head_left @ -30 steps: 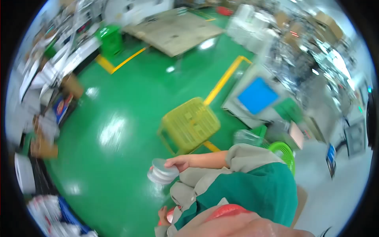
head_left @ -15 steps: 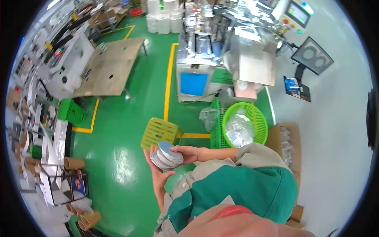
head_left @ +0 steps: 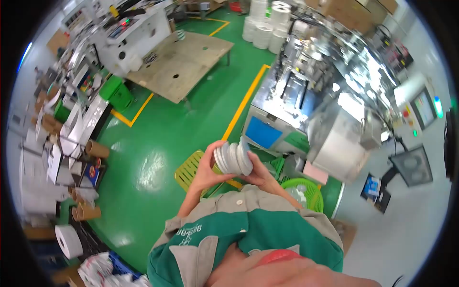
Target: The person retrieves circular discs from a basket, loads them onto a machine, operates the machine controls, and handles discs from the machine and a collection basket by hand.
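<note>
A stack of thin, round white discs (head_left: 232, 159) is held on edge between my two hands, in front of my chest. My left hand (head_left: 206, 171) wraps its fingers and thumb round the left end of the stack. On the other end, my right hand (head_left: 260, 172) presses against the outermost disc, which looks bluish-grey. The discs fan slightly apart in the middle. Partly hidden below my right forearm is a round green basket (head_left: 315, 195) with pale pieces inside.
A yellow slatted stool (head_left: 187, 171) stands just beyond my left hand. Ahead to the right is a metal machine (head_left: 291, 103) with a blue panel. A wooden table (head_left: 191, 62) stands farther off, and a monitor (head_left: 413, 165) is at the right.
The stack has gone from lying tilted over my left palm to standing on edge between both hands. My left fingers have closed round it. The view has swung left.
</note>
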Motion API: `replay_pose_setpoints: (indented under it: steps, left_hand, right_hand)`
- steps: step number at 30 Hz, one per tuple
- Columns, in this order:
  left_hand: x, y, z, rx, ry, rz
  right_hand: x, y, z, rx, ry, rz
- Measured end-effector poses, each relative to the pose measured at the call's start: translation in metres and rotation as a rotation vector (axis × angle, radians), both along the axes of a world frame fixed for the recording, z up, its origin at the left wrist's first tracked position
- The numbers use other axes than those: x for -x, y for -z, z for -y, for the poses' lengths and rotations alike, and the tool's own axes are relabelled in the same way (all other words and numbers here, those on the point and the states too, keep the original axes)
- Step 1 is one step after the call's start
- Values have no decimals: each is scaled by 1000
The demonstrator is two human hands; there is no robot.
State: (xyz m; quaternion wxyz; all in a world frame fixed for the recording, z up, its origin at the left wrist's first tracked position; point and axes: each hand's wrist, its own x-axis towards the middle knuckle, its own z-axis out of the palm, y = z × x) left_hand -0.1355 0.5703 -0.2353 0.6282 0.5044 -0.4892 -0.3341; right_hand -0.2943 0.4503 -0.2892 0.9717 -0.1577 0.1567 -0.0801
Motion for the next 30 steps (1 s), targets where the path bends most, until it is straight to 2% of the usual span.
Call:
replay_pose_setpoints:
  steps: [4,6,8,9,12,17,20,22,23,25,27,28,30]
  left_hand:
    - [-13,-15,72,65,-28,-255]
    - [-21,-14,104,151,-61,-371]
    - [-30,-17,131,190,-21,-766]
    - [-42,-13,141,221,24,-842]
    - [-78,-10,170,107,23,-1170]
    - [-157,34,237,20,-90,-1143]
    - [-216,41,299,-11,-127,-1107]
    - [-260,43,343,-43,-91,-1107]
    - [-285,50,366,-50,-27,-1067]
    - [-334,43,405,-141,120,-1149]
    - [-375,26,442,-330,182,-1167]
    - [-391,16,461,-349,305,-1162]
    - [-423,16,506,-502,231,-1113]
  right_hand:
    - [-22,-25,87,102,7,-8]
    - [-43,-28,114,251,41,-30]
    - [-62,-33,135,226,36,-35]
    - [-72,-33,146,202,39,-8]
    - [-101,-28,170,164,66,-38]
    - [-157,-9,239,201,118,-141]
    - [-212,4,295,234,182,-165]
    - [-258,10,332,256,247,-180]
    - [-281,16,354,272,247,-192]
    - [-324,26,389,205,320,-196]
    - [-358,14,423,223,354,-200]
    - [-373,6,436,249,386,-193]
    - [-393,3,469,230,459,-194]
